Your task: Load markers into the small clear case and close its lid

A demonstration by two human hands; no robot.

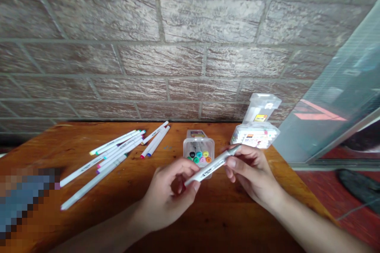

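A white marker pen [212,165] is held slanted above the wooden table [74,213], between both hands. My left hand [168,193] pinches its lower end with thumb and fingers closed. My right hand [252,172] grips its upper end, fingers wrapped round it. Just behind the hands stands a small clear box [198,147] with several coloured marker caps showing. Several more white markers [118,151] lie scattered on the table to the left.
An open clear marker case [257,131] sits at the back right, against the brick wall [178,47]. A blurred patch [23,197] covers the left front. The table's right edge borders a glass panel [335,114] and red floor.
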